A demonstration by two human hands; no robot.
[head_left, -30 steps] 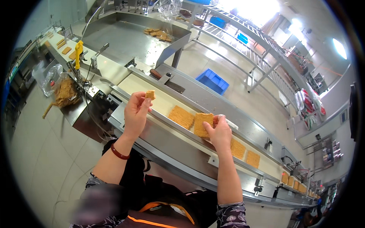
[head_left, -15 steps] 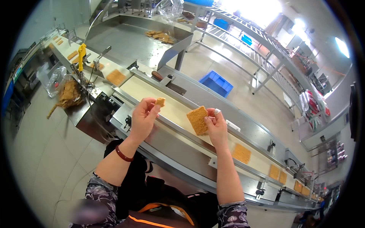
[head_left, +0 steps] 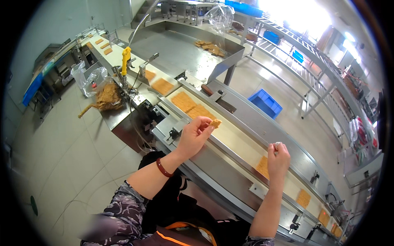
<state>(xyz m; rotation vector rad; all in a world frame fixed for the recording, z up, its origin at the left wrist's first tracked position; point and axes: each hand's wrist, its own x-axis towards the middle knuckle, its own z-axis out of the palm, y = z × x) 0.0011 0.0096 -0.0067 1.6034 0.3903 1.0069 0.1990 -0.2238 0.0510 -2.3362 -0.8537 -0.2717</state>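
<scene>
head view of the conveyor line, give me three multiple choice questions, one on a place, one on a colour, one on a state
1. Where is the small broken orange-brown wafer piece?
A. between the left hand's fingertips
B. in the blue plastic crate
C. on the tiled floor

2. What colour is the bracelet on the left wrist?
A. green
B. dark red
C. white

3. How does the right hand stand?
A. flat on the floor
B. gripping a bottle
C. raised over the belt beside a square orange-brown wafer sheet

Key: 1 A, the left hand pinches it above the white conveyor belt. 2 B, the dark red bracelet circles the wrist. 3 C, the right hand sits just right of the square orange-brown wafer sheet; what its fingertips pinch is too small to tell.
</scene>
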